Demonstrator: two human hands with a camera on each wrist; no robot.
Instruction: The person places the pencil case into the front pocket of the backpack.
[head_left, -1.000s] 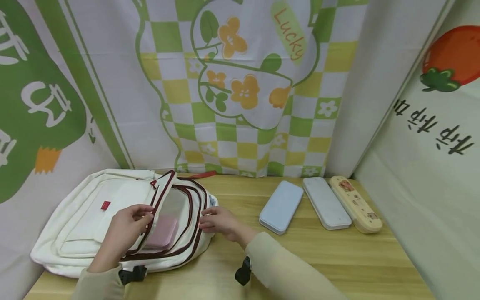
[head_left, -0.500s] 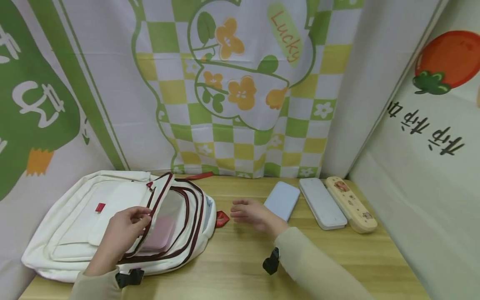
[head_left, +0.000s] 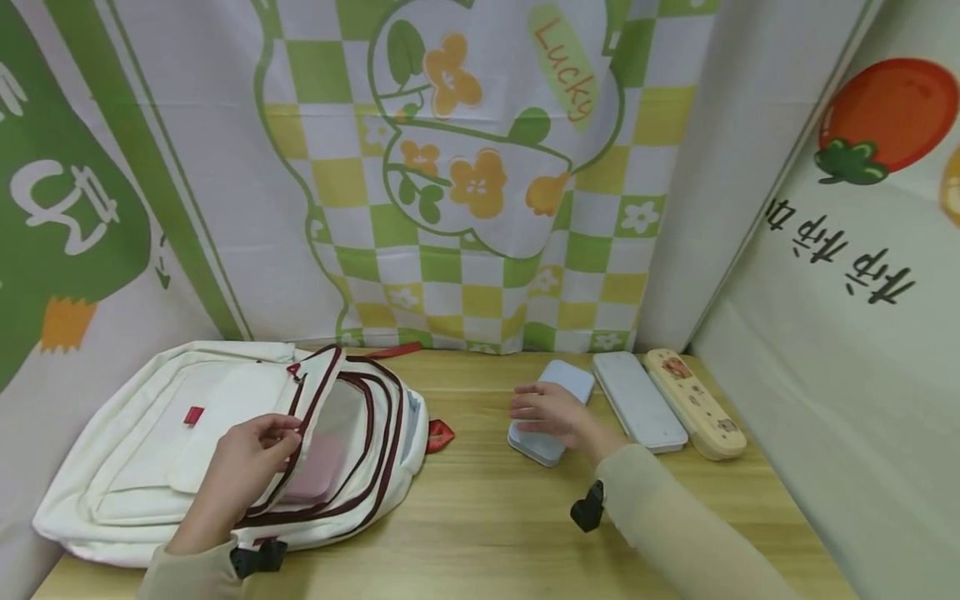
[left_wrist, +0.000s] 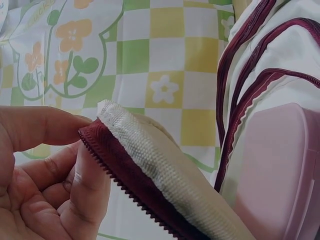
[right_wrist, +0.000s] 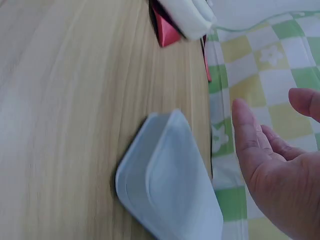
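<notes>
A white backpack with dark red zipper trim lies on its back at the left of the table, its front pocket unzipped. My left hand pinches the zippered edge of the pocket flap between thumb and finger and holds it up. Inside the pocket sits a pink case, partly hidden by the flap in the head view. My right hand, fingers extended, hovers over a light blue case. In the right wrist view a gap shows between that hand and the case.
Right of the blue case lie a grey-white case and a cream case with printed figures. A red tab sticks out beside the backpack on the wooden table. A patterned curtain hangs behind.
My right hand has left the backpack's right edge and moved right to above the light blue case. The left hand keeps its pinch on the flap. The view has shifted slightly.
</notes>
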